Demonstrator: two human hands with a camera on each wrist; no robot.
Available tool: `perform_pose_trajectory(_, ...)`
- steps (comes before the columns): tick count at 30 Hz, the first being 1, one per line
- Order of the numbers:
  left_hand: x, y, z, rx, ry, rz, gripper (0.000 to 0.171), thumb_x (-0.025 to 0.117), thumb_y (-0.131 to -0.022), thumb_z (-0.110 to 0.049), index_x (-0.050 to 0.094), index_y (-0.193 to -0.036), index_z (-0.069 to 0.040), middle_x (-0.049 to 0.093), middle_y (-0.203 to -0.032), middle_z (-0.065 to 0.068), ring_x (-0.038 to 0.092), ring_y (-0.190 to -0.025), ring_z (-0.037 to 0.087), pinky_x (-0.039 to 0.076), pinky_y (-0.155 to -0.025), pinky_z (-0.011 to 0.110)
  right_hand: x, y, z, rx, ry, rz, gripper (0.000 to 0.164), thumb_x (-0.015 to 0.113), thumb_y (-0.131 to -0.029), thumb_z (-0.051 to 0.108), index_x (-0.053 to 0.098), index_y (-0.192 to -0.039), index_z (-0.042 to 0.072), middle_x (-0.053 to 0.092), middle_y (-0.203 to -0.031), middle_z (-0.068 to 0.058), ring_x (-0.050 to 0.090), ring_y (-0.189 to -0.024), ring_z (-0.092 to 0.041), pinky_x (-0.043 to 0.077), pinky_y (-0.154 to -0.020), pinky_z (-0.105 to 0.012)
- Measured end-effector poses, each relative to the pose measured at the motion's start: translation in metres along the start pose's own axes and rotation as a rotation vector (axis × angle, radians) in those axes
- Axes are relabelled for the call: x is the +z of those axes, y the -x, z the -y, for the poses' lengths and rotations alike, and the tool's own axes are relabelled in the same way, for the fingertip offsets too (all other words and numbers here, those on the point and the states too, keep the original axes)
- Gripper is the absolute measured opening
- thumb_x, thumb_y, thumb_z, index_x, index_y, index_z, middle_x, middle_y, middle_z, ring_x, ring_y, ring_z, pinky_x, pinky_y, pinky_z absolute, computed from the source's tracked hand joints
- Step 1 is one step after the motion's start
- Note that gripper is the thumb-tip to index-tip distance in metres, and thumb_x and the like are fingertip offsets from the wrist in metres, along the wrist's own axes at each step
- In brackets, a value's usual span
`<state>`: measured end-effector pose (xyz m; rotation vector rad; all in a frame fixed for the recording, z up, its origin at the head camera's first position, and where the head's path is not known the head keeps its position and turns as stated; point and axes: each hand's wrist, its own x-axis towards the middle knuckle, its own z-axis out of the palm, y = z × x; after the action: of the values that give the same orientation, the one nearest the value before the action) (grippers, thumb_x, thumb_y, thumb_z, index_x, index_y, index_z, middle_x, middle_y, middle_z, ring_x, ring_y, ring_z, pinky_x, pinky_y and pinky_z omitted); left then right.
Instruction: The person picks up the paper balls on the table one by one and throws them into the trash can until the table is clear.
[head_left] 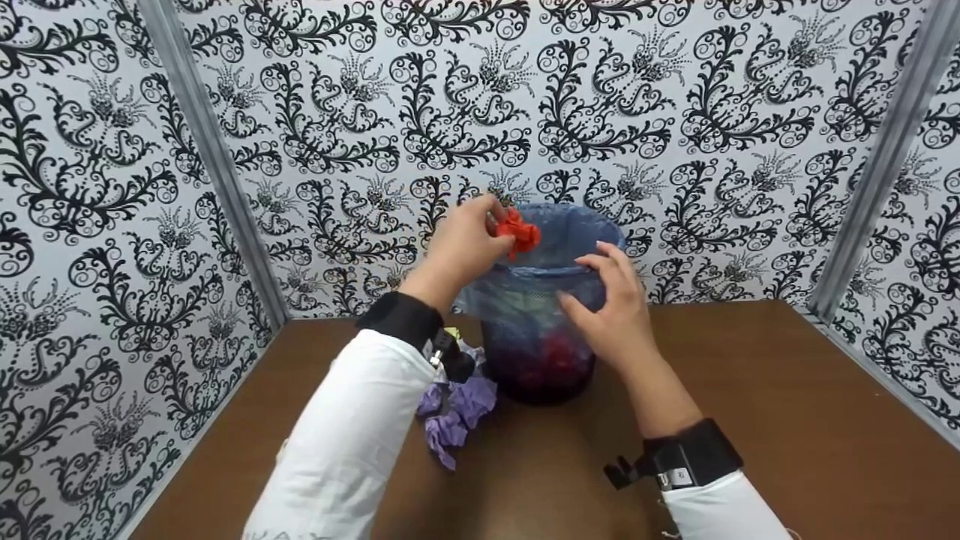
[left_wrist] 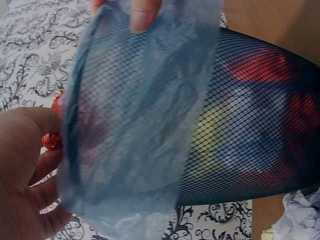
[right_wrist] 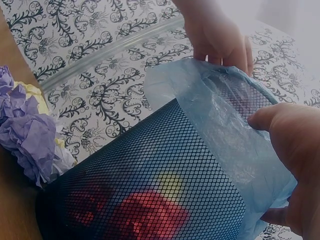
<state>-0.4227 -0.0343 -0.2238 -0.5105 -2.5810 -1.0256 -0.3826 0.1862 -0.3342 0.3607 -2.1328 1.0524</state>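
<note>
Nearby, purple paper (head_left: pixel 472 400) lies below left fingers (head_left: pixel 501 245) pinching red paper (head_left: pixel 523 234), which right wrist view hides; spread right fingers (head_left: pixel 611 271) touch blue bag (head_left: pixel 517 289).

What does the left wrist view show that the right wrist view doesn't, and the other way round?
Only the left wrist view shows the red paper ball held in the left hand.

Only the right wrist view shows the purple crumpled paper beside the bin.

Both show that mesh bin with red and yellow paper seen through its side, the blue bag folded over its rim, parts of the left hand and the right hand, the patterned wall and some brown table.
</note>
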Motion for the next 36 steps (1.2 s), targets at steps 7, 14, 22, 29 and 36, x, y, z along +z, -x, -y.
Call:
perform_pose_trajectory(7, 0.01, 0.001, -0.001, -0.034, -0.099, -0.008, 0.023, 0.079, -0.088, -0.029, 0.061, -0.101, -0.024, 0.068, -0.091, -0.003, 0.066, -0.08, 0.019, 0.056, -0.069, 0.032, 0.0, 0.001, -0.001, -0.016, -0.017, -0.016, 0.052, 0.084, -0.082, 0.027, 0.064, -0.129, 0.016, 0.044, -0.157, -0.008, 0.038, -0.149, -0.035, 0.027, -0.121, -0.059)
perform_pose_trajectory(14, 0.017, -0.001, -0.003, -0.026, -0.222, -0.023, 0.026, 0.081, -0.084, -0.039, 0.063, -0.096, -0.026, 0.069, -0.094, -0.009, 0.063, -0.09, 0.017, 0.048, -0.094, 0.043, -0.001, 0.001, -0.002, -0.006, -0.01, -0.002, 0.054, 0.084, -0.082, 0.027, 0.063, -0.13, 0.017, 0.043, -0.159, -0.007, 0.038, -0.149, -0.035, 0.027, -0.121, -0.06)
perform_pose_trajectory(22, 0.019, 0.0, 0.0, -0.03, -0.219, -0.023, 0.031, 0.078, -0.086, -0.05, 0.064, -0.102, -0.026, 0.068, -0.091, -0.007, 0.061, -0.092, 0.018, 0.044, -0.095, 0.045, -0.002, 0.0, -0.004, -0.012, -0.013, -0.009, 0.053, 0.085, -0.081, 0.027, 0.064, -0.129, 0.018, 0.043, -0.158, -0.005, 0.038, -0.148, -0.035, 0.028, -0.12, -0.06)
perform_pose_trajectory(29, 0.009, 0.007, 0.001, -0.001, -0.199, -0.027, 0.034, 0.075, -0.089, -0.049, 0.064, -0.112, -0.026, 0.067, -0.096, -0.007, 0.063, -0.089, 0.017, 0.051, -0.085, 0.04, 0.0, 0.001, -0.003, -0.023, -0.021, -0.012, 0.053, 0.084, -0.081, 0.027, 0.064, -0.129, 0.016, 0.045, -0.157, -0.008, 0.039, -0.147, -0.035, 0.029, -0.12, -0.06)
perform_pose_trajectory(36, -0.013, 0.017, -0.001, 0.03, -0.194, -0.037, 0.036, 0.073, -0.091, -0.048, 0.064, -0.117, -0.025, 0.066, -0.115, -0.003, 0.062, -0.098, 0.016, 0.054, -0.089, 0.04, 0.0, 0.0, -0.002, -0.024, -0.03, -0.014, 0.052, 0.085, -0.082, 0.026, 0.064, -0.129, 0.016, 0.044, -0.157, -0.005, 0.038, -0.148, -0.034, 0.029, -0.12, -0.059)
